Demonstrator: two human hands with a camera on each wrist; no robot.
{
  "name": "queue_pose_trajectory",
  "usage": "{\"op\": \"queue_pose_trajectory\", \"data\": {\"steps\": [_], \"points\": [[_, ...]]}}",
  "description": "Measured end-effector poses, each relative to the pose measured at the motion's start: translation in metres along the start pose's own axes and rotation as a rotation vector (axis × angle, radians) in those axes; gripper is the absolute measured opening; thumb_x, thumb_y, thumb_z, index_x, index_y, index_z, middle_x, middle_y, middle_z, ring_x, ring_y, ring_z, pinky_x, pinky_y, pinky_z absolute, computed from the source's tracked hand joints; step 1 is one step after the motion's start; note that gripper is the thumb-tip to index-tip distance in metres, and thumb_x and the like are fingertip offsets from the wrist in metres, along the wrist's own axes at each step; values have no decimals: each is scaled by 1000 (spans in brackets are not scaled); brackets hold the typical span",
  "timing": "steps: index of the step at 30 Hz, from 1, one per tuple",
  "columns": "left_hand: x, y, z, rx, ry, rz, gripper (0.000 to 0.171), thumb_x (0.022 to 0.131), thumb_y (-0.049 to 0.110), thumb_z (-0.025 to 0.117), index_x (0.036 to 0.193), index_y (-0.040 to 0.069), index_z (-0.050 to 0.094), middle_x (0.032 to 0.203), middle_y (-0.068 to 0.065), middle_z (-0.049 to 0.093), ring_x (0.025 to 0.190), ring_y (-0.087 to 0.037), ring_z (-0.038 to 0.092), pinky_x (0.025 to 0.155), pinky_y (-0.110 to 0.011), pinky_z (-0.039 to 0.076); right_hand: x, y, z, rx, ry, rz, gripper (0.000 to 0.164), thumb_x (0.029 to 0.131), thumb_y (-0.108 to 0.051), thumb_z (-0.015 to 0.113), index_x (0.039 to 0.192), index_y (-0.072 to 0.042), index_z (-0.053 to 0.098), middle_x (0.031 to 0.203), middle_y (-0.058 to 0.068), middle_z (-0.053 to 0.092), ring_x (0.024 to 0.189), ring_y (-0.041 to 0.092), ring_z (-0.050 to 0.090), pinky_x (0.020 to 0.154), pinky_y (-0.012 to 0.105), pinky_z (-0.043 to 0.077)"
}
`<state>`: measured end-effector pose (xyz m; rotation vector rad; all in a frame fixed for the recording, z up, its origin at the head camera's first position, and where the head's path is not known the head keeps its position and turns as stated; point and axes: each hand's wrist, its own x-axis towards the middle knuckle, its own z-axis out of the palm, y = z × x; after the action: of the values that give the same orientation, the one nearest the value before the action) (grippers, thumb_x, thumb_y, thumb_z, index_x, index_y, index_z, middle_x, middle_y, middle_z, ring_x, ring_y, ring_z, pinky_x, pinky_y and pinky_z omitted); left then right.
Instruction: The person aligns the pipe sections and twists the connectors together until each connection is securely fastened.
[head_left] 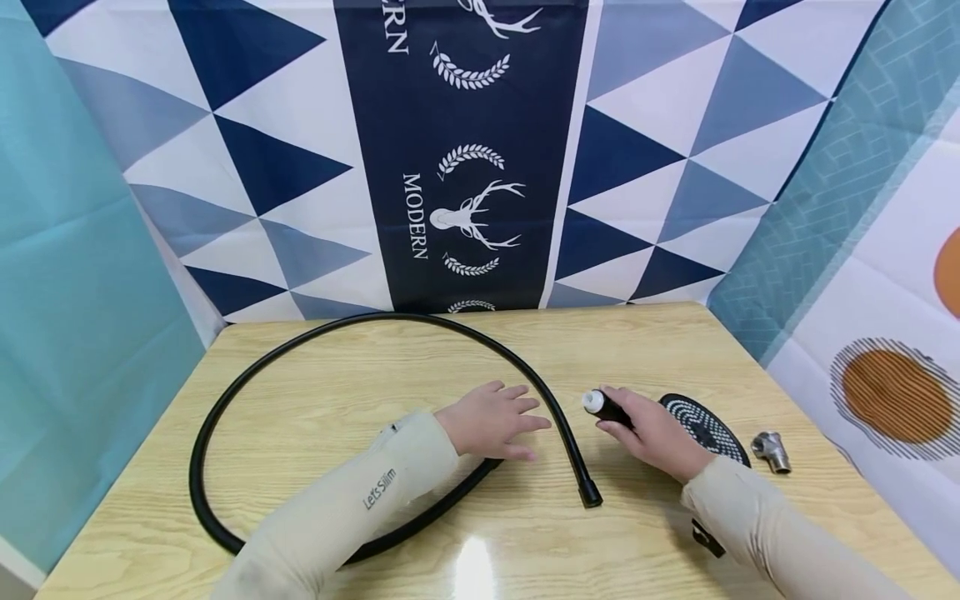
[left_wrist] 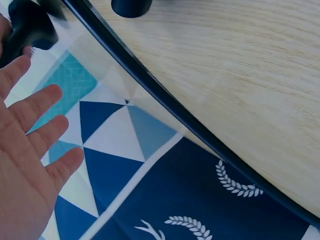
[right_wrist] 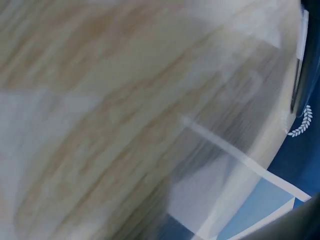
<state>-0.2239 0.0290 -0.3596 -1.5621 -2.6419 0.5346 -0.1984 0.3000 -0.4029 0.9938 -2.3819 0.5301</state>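
My right hand (head_left: 656, 433) grips the black handle of a shower head (head_left: 705, 427) above the right side of the table. The handle's white-tipped end (head_left: 592, 402) points left, while the round face with rows of pale nozzles shows past the hand, partly behind the forearm. My left hand (head_left: 497, 419) is held palm down with fingers spread, empty, over a long black hose (head_left: 225, 400). In the left wrist view the same hand (left_wrist: 30, 145) shows spread fingers beside the hose (left_wrist: 170, 102). The hose makes a wide loop; one end lies between the hands, and the other passes under the left hand.
A small chrome fitting (head_left: 771, 452) rests right of the shower head. Close to the right sleeve lies a small black piece (head_left: 707, 538). Patterned cloth (head_left: 465, 158) hangs behind the wooden table (head_left: 615, 333), with more cloth at both sides. The right wrist view is blurred.
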Motion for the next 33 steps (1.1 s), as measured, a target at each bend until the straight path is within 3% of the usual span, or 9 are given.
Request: {"op": "queue_pose_trajectory", "data": {"steps": [3,6,13,19,22,28,33], "points": [[3,-2,0,-25,-14,-19,55,96,60,39,144,34,42,147,3,41,139,-20,30,107,-40,31,2,2,0,-62,120,-32,59,99,-43,41,111,12,57,87,16,63,70,22,62,57,37,51],[2,-3,-1,-52,-17,-21,54,96,59,40,144,33,44,145,3,43,139,-20,31,107,-41,31,7,1,1,-104,169,-37,67,99,-48,33,109,13,58,83,17,62,67,23,62,55,38,51],[9,4,-3,-36,-67,5,47,96,55,45,139,35,50,136,6,53,133,-20,40,106,-40,32,13,-1,0,-70,167,43,62,96,-46,43,112,11,59,84,17,63,69,24,62,58,41,51],[21,22,2,100,-98,47,46,96,56,45,138,39,49,134,11,53,127,-13,45,103,-35,35,16,-5,-1,-86,162,74,64,96,-47,45,114,13,57,92,25,65,75,34,65,62,46,53],[27,31,5,143,-85,74,48,96,56,45,141,41,43,137,11,50,127,-12,45,102,-34,36,19,-6,-2,-100,184,38,68,97,-50,39,114,14,57,92,27,65,75,36,66,60,47,52],[41,44,3,181,-72,98,49,97,57,40,145,46,33,145,14,42,131,-12,41,101,-33,37,23,-7,-9,-157,235,-119,61,101,-44,38,118,12,56,85,20,66,67,29,64,54,42,51],[48,50,2,201,-52,109,52,96,58,42,146,48,30,144,16,42,124,-7,45,91,-26,42,27,-13,-17,-120,238,-86,62,101,-45,38,123,12,52,94,26,66,75,35,66,57,45,52]]}}
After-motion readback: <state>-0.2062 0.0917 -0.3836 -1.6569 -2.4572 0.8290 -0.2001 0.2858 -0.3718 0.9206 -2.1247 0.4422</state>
